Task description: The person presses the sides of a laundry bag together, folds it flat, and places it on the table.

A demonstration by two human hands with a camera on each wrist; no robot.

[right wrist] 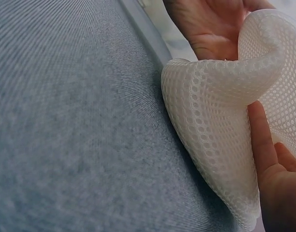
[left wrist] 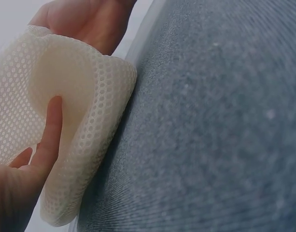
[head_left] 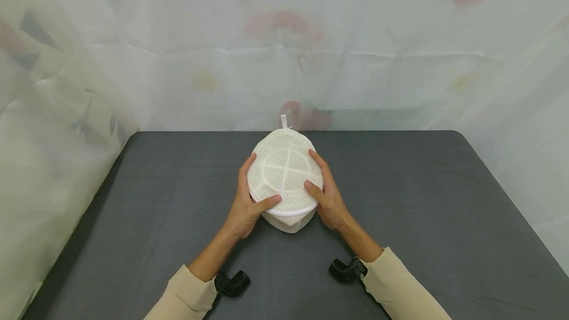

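No writing, label, brand, number or sign can be read in any of the views. The white mesh pouch (head_left: 285, 177) held between the left hand (head_left: 245, 206) and the right hand (head_left: 329, 196) shows only its honeycomb weave and a blank white tab (head_left: 284, 121) at its far end, and up close in the wrist views the mesh (left wrist: 85, 125) carries no print or tag lettering. The dark grey mat (head_left: 422, 221) under the pouch is unmarked, and the pale curtain (head_left: 284, 63) behind the pouch bears only blurred flower and leaf patterns, no characters.
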